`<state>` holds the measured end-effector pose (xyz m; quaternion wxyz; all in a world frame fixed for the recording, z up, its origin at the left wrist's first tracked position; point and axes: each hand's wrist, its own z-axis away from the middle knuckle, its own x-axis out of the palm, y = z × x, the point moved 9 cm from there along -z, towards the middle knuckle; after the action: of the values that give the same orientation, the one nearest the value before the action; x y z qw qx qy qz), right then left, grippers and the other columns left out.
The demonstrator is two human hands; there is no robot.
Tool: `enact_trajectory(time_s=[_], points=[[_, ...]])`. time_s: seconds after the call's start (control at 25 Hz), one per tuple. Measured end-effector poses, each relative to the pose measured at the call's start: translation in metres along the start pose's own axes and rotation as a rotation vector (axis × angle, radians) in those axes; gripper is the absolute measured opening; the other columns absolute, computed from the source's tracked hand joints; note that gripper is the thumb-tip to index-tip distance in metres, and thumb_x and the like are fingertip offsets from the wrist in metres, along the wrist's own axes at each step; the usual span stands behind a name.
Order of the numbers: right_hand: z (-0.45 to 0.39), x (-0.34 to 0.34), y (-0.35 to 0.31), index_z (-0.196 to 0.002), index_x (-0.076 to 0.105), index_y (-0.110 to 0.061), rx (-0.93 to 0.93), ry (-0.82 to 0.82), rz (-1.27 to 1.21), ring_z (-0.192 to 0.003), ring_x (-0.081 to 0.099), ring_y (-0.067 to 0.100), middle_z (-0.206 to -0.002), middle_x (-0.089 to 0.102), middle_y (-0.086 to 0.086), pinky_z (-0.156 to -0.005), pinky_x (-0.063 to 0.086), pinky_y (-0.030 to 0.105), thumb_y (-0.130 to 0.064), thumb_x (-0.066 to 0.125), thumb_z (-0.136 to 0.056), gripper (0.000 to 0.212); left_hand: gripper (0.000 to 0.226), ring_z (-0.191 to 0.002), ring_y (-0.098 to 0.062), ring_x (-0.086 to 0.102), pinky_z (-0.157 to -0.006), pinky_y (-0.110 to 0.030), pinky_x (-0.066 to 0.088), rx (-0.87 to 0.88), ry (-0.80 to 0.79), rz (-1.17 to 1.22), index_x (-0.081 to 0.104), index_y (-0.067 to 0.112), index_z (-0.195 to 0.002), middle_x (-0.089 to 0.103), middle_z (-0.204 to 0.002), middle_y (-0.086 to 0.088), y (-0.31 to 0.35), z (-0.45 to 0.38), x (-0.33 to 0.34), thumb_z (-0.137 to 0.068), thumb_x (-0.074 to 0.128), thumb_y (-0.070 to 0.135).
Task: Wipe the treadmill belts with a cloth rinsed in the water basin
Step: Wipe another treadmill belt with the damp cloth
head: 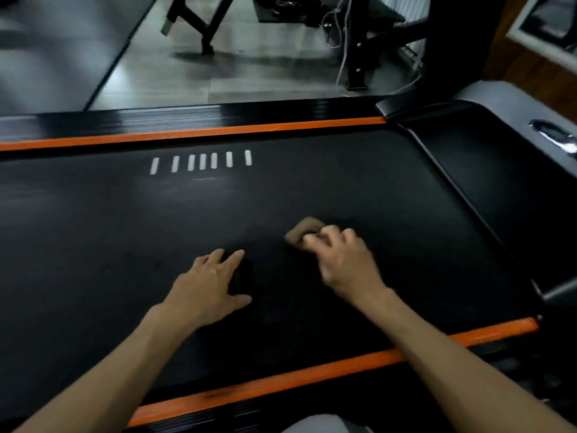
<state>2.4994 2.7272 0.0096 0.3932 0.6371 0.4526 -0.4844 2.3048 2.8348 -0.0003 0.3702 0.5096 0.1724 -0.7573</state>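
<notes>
The black treadmill belt [125, 232] fills the middle of the view, with several short white marks [201, 162] printed near its far side. My right hand [343, 264] grips a small brownish cloth [301, 231] bunched under its curled fingers and holds it down on the belt. My left hand [209, 282] rests flat on the belt to the left of it, fingers spread and straight. The water basin is out of view.
Orange strips run along the far rail [193, 134] and the near rail [281, 382] of the treadmill. The black motor cover [499, 170] rises at the right. Beyond the treadmill lie grey floor, black machine legs [203, 29] and hanging cables [342, 42].
</notes>
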Motion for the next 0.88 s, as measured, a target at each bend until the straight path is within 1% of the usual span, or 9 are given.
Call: enact_trajectory(time_s=[0.12,0.2,0.28,0.4,0.48,0.6,0.72,0.8,0.88], points=[[0.028,-0.005,0.138,-0.122,0.057,-0.025,0.498,-0.096,0.083,-0.094,0.051,0.038,-0.116,0.050,0.012,-0.074,0.048,0.043,-0.025,0.050,-0.095,0.028,0.092,-0.139,-0.028,0.028,-0.100,-0.043,0.046,0.014,0.000,-0.077,0.003,0.040,-0.154,0.017,-0.156,-0.004,0.008,0.000,-0.007,-0.083,0.053,0.070],[0.047,-0.006,0.180,-0.127,0.051,-0.022,0.770,-0.146,0.022,-0.106,0.046,0.039,-0.125,0.042,0.014,-0.084,0.045,0.044,-0.027,0.049,-0.097,0.030,0.092,-0.134,-0.030,0.032,-0.096,-0.041,0.047,0.004,-0.001,-0.113,0.002,0.041,-0.153,0.020,-0.151,-0.006,0.013,-0.005,-0.009,-0.081,0.049,0.075],[0.040,-0.009,0.141,-0.124,0.052,-0.021,0.741,-0.113,-0.036,-0.106,0.046,0.039,-0.124,0.041,0.015,-0.085,0.046,0.043,-0.026,0.050,-0.096,0.028,0.091,-0.129,-0.031,0.035,-0.092,-0.039,0.047,-0.024,0.000,-0.138,0.001,0.042,-0.153,0.023,-0.147,-0.009,0.020,-0.009,-0.007,-0.081,0.044,0.079],[0.032,-0.015,0.001,-0.116,0.056,-0.026,0.321,-0.021,-0.144,-0.092,0.053,0.034,-0.114,0.050,0.011,-0.074,0.048,0.041,-0.023,0.055,-0.088,0.028,0.077,-0.116,-0.029,0.045,-0.081,-0.034,0.048,-0.019,0.105,-0.241,0.003,0.038,-0.154,0.029,-0.140,-0.013,0.031,-0.011,-0.011,-0.091,0.032,0.071],[0.052,-0.016,-0.070,-0.126,0.053,-0.028,0.066,-0.087,-0.254,-0.094,0.052,0.030,-0.123,0.050,0.011,-0.075,0.049,0.040,-0.024,0.057,-0.087,0.040,0.071,-0.109,-0.026,0.048,-0.074,-0.030,0.047,0.009,0.151,-0.288,0.001,0.037,-0.155,0.031,-0.137,-0.012,0.033,-0.012,-0.011,-0.095,0.029,0.063],[0.063,-0.023,-0.053,-0.132,0.051,-0.029,-0.029,-0.099,-0.298,-0.092,0.050,0.028,-0.125,0.050,0.009,-0.073,0.049,0.040,-0.021,0.054,-0.086,0.047,0.073,-0.109,-0.024,0.048,-0.076,-0.029,0.049,0.028,0.153,-0.331,-0.005,0.037,-0.154,0.030,-0.136,-0.011,0.031,-0.012,-0.007,-0.095,0.028,0.065],[0.067,-0.019,0.038,-0.123,0.056,-0.029,0.134,-0.064,-0.174,-0.082,0.054,0.032,-0.110,0.057,0.009,-0.067,0.053,0.043,-0.021,0.045,-0.083,0.042,0.075,-0.109,-0.026,0.049,-0.079,-0.031,0.052,0.034,0.160,-0.333,-0.008,0.037,-0.154,0.031,-0.137,-0.013,0.032,-0.015,-0.007,-0.094,0.027,0.066],[0.076,-0.024,0.118,-0.122,0.059,-0.027,0.388,-0.057,-0.092,-0.090,0.054,0.038,-0.112,0.056,0.011,-0.075,0.051,0.045,-0.020,0.045,-0.089,0.037,0.076,-0.112,-0.028,0.048,-0.083,-0.033,0.051,0.025,0.138,-0.315,-0.010,0.039,-0.153,0.029,-0.140,-0.014,0.034,-0.018,-0.006,-0.092,0.025,0.070],[0.086,-0.024,0.168,-0.131,0.056,-0.023,0.662,-0.137,-0.051,-0.106,0.050,0.038,-0.123,0.053,0.013,-0.088,0.042,0.045,-0.023,0.047,-0.096,0.036,0.079,-0.117,-0.030,0.046,-0.086,-0.034,0.049,0.005,0.110,-0.302,-0.009,0.041,-0.152,0.025,-0.145,-0.015,0.034,-0.020,-0.004,-0.088,0.023,0.076]])
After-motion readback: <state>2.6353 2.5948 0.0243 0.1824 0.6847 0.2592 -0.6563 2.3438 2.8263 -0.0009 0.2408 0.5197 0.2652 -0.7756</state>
